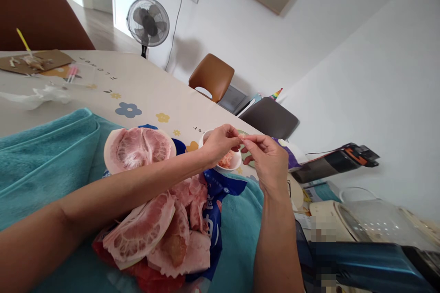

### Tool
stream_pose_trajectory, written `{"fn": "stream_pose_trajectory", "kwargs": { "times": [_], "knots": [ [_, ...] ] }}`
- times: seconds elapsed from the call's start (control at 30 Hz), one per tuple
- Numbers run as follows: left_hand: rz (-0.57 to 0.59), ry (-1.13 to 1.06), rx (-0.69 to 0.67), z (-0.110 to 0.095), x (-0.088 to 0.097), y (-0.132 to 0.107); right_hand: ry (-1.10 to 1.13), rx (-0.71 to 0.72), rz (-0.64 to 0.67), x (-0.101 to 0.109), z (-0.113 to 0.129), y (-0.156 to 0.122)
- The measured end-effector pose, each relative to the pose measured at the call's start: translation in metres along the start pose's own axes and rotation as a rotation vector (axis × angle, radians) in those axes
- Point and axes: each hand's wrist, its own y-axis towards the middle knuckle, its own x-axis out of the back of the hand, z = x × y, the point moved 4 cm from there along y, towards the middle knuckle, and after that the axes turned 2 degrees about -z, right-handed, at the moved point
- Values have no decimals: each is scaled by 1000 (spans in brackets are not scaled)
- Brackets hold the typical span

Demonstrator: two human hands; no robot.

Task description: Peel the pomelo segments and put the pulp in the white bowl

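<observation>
My left hand (222, 143) and my right hand (270, 153) meet above a white bowl (235, 163). Both are closed in a pinch, fingertips almost touching, on a tiny pale piece of pomelo (242, 135) that the fingers mostly cover. Pinkish-orange pomelo flesh (226, 160) lies in the bowl. Beneath my left forearm are a cut pomelo half (139, 149), a thick wedge (142, 229) and torn peel (192, 254). These rest on a blue and red plastic bag (215, 224) over a teal towel (237, 233).
The flower-print table (147, 84) carries crumpled white plastic (37, 96) and brown cardboard with scraps (37, 62) at the left. Beyond it stand a fan (148, 23) and a brown chair (213, 75). A dark vacuum-like appliance (330, 165) and a clear-lidded container (374, 219) are at the right.
</observation>
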Motion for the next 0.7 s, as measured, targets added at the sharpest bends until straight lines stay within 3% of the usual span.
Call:
{"fn": "stream_pose_trajectory", "kwargs": {
  "times": [0.33, 0.57, 0.7],
  "knots": [
    [40, -52, 1, 2, -2, 3, -51, 58, 42, -5, -5, 3],
    [-29, 23, 23, 3, 3, 2, -153, 141, -26, -10, -4, 0],
    [-51, 89, -9, -1, 4, 2, -120, 116, 32, -10, -3, -1]
  ]
}}
